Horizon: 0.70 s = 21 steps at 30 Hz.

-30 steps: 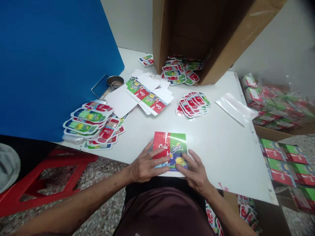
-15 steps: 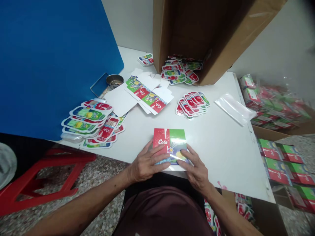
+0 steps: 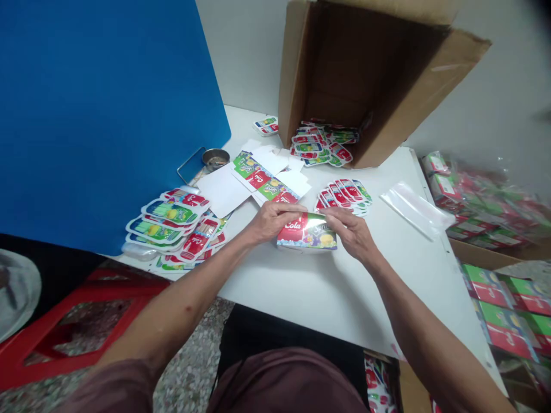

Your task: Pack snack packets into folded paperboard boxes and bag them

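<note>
Over the white table (image 3: 336,301), Cola-Sprite carton (image 3: 306,233), long axis crosswise, left hand (image 3: 273,222), right hand (image 3: 350,232) pinching its top edge

Two bare forearms reach in from the lower corners of the view, the [left forearm] (image 3: 181,304) and the [right forearm] (image 3: 426,321), angling inward toward a red-and-green printed cardboard box (image 3: 306,232). Above the box, the left hand (image 3: 273,222) and right hand (image 3: 350,230) lie palms down, wrists slightly bent. Their fingers curl over its top edge, with the fingertips just apart.
</note>
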### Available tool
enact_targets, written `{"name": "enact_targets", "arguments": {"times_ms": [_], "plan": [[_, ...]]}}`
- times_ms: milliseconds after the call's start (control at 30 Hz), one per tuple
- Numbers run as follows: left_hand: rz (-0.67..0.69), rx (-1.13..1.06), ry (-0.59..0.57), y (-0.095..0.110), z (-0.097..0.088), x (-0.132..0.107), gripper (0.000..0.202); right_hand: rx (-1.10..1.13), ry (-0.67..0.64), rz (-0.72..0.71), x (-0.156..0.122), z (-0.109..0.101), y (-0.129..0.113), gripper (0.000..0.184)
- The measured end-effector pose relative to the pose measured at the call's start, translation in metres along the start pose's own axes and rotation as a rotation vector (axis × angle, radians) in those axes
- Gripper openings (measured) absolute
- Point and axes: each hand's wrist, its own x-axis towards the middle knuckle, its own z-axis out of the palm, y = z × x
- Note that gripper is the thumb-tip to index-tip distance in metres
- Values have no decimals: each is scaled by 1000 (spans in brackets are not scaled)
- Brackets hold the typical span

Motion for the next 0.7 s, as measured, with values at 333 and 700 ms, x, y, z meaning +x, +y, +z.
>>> {"name": "enact_targets", "arguments": {"times_ms": [333,700], "plan": [[212,-18,97,-4,3,-7,17,2,-7,-247,-5,-2,5,22],[218,-49,222,-9,15,-47,18,78,-12,-156,2,5,9,15]]}}
